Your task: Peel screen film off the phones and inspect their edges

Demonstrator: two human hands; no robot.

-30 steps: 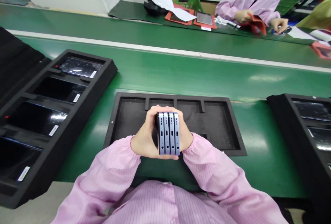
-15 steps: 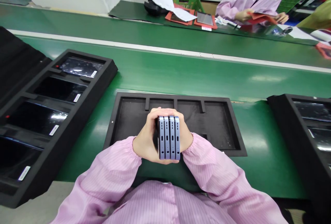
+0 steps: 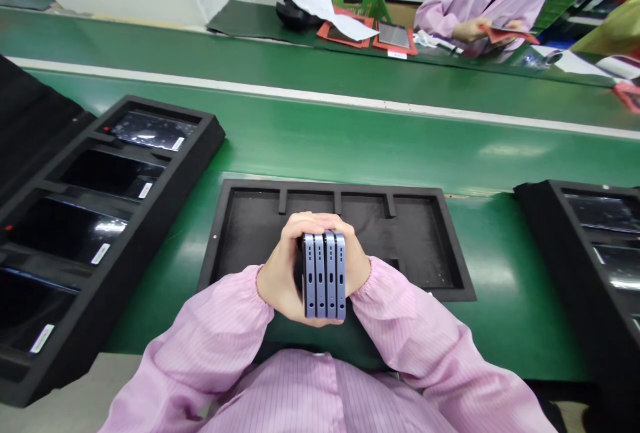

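Several light-blue smartphones [image 3: 325, 279] stand on edge, pressed side by side in one stack, their ends with ports and speaker slots facing me. My left hand [image 3: 281, 276] is wrapped round the stack's left side, fingers over the far end and a part of the palm underneath. From the right, my right hand [image 3: 356, 261] closes on the same stack; many of its fingers are hidden behind the phones. Both hands are above the near edge of a black foam tray [image 3: 463, 246], whose visible compartments hold nothing.
A black foam tray with dark-screened phones [image 3: 115, 169] lies at left, another black tray [image 3: 543, 219] at right. Across the green bench [image 3: 350, 139], a co-worker's hand [image 3: 470, 29] holds a red-edged item. Papers [image 3: 313, 3] and red-framed pieces [image 3: 393, 36] lie there too.
The phones and both hands have come down slightly in the view, toward me. Across the bench, the co-worker's hands have drawn closer together round the red-edged item.
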